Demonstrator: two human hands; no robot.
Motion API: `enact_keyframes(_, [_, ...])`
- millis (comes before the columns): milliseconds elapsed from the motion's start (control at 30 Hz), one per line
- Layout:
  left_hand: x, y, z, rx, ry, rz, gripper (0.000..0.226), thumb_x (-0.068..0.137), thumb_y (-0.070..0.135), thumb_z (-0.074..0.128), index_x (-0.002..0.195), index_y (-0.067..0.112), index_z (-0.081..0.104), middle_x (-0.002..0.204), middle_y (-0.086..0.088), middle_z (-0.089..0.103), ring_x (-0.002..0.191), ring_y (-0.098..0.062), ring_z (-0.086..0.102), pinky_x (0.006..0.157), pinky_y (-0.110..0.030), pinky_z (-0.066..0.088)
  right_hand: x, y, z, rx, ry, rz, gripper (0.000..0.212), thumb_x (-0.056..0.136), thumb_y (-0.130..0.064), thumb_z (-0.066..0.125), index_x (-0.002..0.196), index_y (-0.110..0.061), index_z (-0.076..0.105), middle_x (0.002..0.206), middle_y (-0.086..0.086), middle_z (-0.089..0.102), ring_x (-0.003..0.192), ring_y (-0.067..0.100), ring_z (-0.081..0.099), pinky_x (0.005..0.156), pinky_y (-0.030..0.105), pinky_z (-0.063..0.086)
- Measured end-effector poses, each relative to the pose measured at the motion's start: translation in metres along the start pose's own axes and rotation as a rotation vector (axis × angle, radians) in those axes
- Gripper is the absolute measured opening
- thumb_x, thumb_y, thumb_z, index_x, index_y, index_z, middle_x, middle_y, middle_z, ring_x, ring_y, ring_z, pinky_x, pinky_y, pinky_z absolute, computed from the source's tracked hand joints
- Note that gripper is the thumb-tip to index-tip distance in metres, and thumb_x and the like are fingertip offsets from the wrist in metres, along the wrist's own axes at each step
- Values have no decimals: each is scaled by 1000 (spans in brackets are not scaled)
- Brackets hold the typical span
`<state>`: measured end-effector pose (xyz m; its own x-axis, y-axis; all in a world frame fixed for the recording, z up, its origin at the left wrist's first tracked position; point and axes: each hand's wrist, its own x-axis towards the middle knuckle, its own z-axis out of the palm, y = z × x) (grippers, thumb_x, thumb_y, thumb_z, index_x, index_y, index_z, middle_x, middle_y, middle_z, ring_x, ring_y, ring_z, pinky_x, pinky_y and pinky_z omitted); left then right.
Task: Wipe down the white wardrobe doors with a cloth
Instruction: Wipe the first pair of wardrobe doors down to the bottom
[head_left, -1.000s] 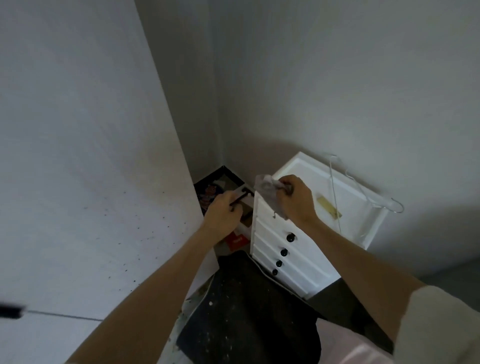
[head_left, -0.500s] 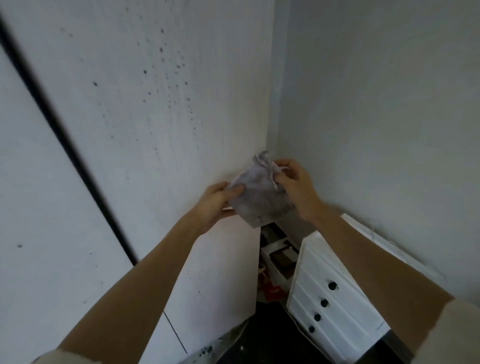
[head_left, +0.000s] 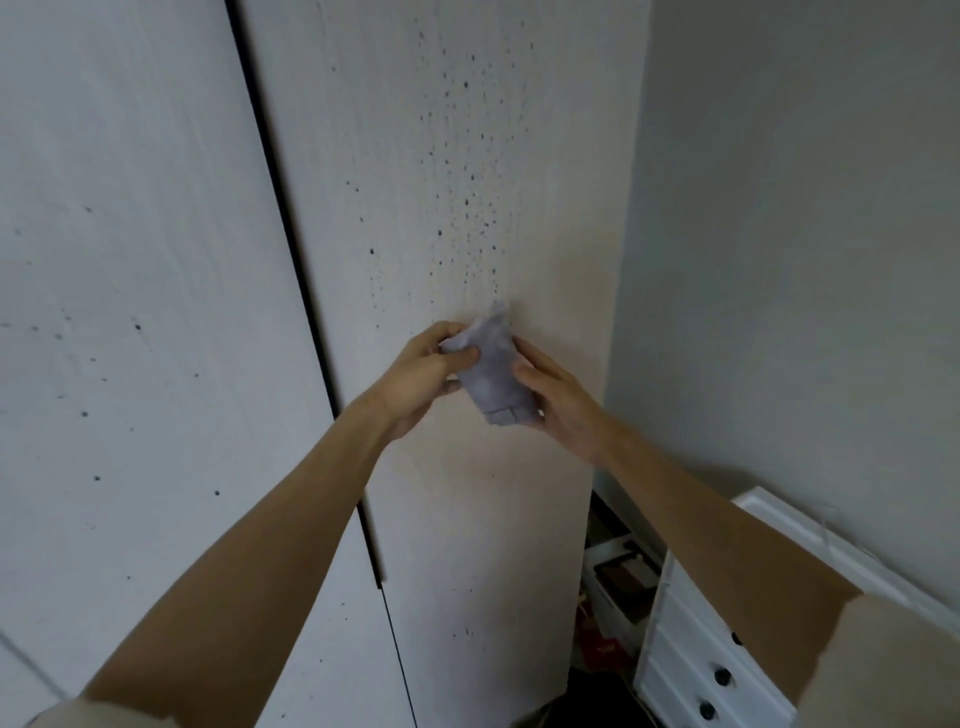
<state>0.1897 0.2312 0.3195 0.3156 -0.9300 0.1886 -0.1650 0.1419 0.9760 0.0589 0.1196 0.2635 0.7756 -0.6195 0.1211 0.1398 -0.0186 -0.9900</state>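
A: Head view, quick pass. We see both hands raised in front of the right wardrobe door (head_left: 467, 519), holding a greyish cloth (head_left: 491, 371) between them.

B: Grips?

A: Left hand (head_left: 423, 379) pinches the cloth's upper left corner, thumb on top, fingers curled behind. Right hand (head_left: 558, 402) holds the right edge, thumb pressed on the front, other fingers mostly hidden behind the fabric.

B: Cloth touching the door?

A: We cannot tell; it sits just in front of the panel, below a scatter of dark specks (head_left: 467, 171).

B: What else is cut off?

A: Left wardrobe door (head_left: 130, 312) runs out of frame, a dark gap between the two doors. White drawer unit (head_left: 691, 660) with black knobs at lower right is half covered by the right forearm. Between it and the wardrobe we see boxes (head_left: 621, 577), dim and blurred.

B: Any writing?

A: None we can read; something red low in that gap is too blurry to make out.
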Motion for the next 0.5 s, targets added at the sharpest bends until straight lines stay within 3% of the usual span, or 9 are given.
enact_keyframes(67, [0, 8, -3, 72, 52, 87, 8, 92, 9, 54, 99, 12, 57, 92, 0, 61, 85, -11, 56, 70, -12, 45, 6, -1, 2, 33, -63, 17, 72, 77, -40, 66, 141, -21, 38, 130, -3, 55, 120, 20, 54, 87, 33, 51])
enact_keyframes(133, [1, 16, -4, 108, 109, 154, 13, 91, 12, 57, 103, 9, 60, 92, 0, 62, 82, -7, 57, 65, -9, 46, 9, -6, 8, -31, -110, 29, 59, 81, -36, 65, 134, -17, 46, 116, -1, 62, 106, 18, 61, 84, 36, 52])
enact_keyframes(200, [1, 26, -1, 182, 146, 234, 10, 89, 8, 60, 98, 9, 64, 86, 1, 62, 73, 2, 57, 63, -8, 47, 15, -14, 15, -107, -100, -15, 34, 86, -28, 58, 113, -8, 57, 92, 3, 66, 82, 10, 65, 77, 34, 52])
enact_keyframes(267, [0, 36, 0, 307, 176, 310, 8, 85, 3, 62, 90, 9, 63, 84, 3, 58, 69, 9, 54, 64, -8, 43, 17, -24, 16, -179, -61, -54, 16, 96, -13, 45, 91, -4, 57, 69, 5, 60, 56, 1, 61, 68, 28, 48])
enact_keyframes(333, [3, 44, -5, 361, 155, 281, 25, 82, 3, 66, 103, 13, 58, 105, 6, 53, 93, 7, 48, 80, -15, 39, 12, -42, 13, -232, -94, -78, 24, 93, -2, 42, 74, -8, 55, 57, -1, 58, 47, 3, 56, 58, 23, 48])
enact_keyframes(400, [5, 55, -13, 368, -14, 186, 59, 82, 5, 66, 131, 25, 40, 132, 9, 38, 121, -5, 33, 94, -21, 31, 5, -65, 10, -317, -114, -121, 21, 82, -6, 48, 62, -11, 49, 48, -9, 52, 43, 2, 49, 48, 15, 42])
enact_keyframes(467, [8, 69, -18, 438, -175, 114, 76, 84, 7, 64, 144, 31, 24, 145, 8, 29, 133, -9, 26, 99, -22, 28, 4, -90, 8, -459, -108, -168, 7, 69, -16, 49, 63, -13, 50, 54, -3, 51, 46, 2, 48, 50, 16, 40])
enact_keyframes(500, [10, 75, -19, 483, -207, 102, 75, 83, 10, 65, 144, 29, 26, 146, 6, 32, 134, -11, 28, 99, -21, 30, 7, -101, 8, -522, -105, -207, 6, 68, -17, 50, 70, -13, 53, 60, 1, 53, 49, 3, 50, 52, 17, 42])
